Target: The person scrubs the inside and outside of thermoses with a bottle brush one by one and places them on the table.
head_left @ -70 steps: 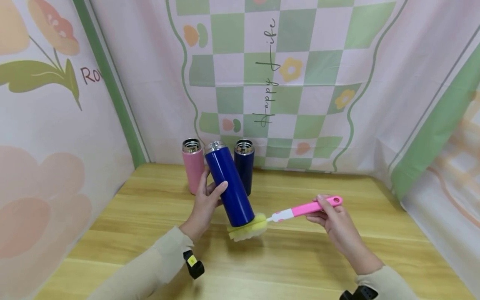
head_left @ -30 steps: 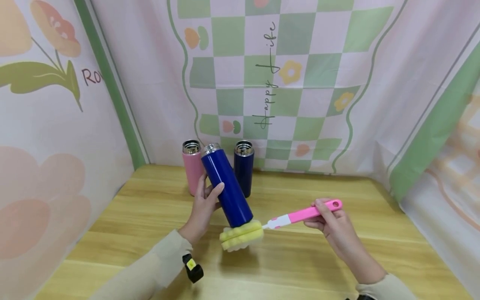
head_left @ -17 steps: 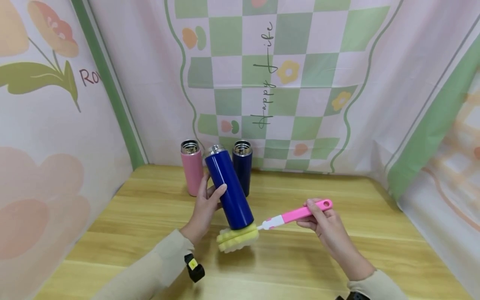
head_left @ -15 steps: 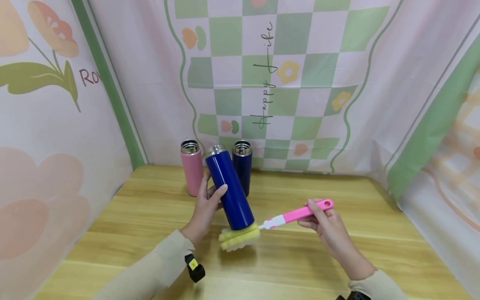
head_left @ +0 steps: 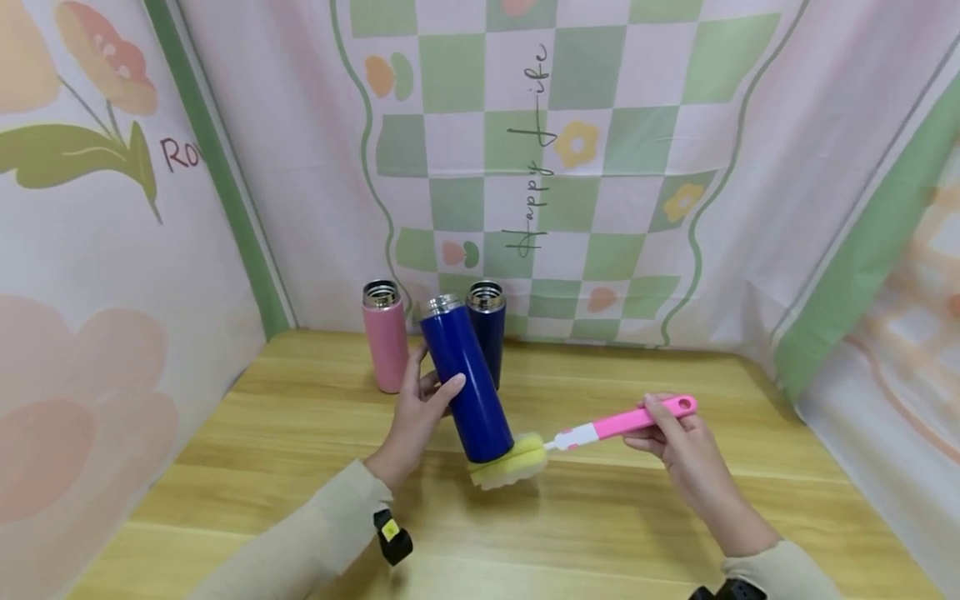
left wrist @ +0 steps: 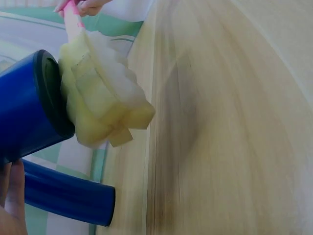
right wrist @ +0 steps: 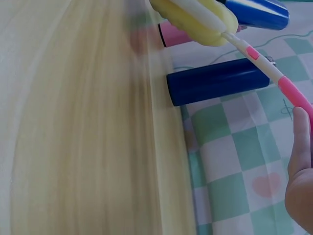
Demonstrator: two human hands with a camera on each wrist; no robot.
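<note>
My left hand (head_left: 417, 421) grips a bright blue bottle (head_left: 467, 383) round its middle, tilted with its silver threaded mouth up and to the left. In my right hand (head_left: 690, 462) is the pink handle of a sponge bottle brush (head_left: 637, 421). The brush's yellow and white sponge head (left wrist: 100, 93) lies against the bottle's dark base in the left wrist view. Both bottle and brush are held above the table. The right wrist view shows my right thumb along the pink handle.
A pink bottle (head_left: 386, 346) and a dark navy bottle (head_left: 489, 333), both without lids, stand upright at the back of the wooden table (head_left: 600, 525). Behind them hangs a checked green and white curtain (head_left: 585, 208). Another printed curtain (head_left: 90, 350) closes off the left side.
The brush has gone left under the bottle's base and come back to the right. My left hand and the blue bottle have shifted slightly right. Both grips stay the same.
</note>
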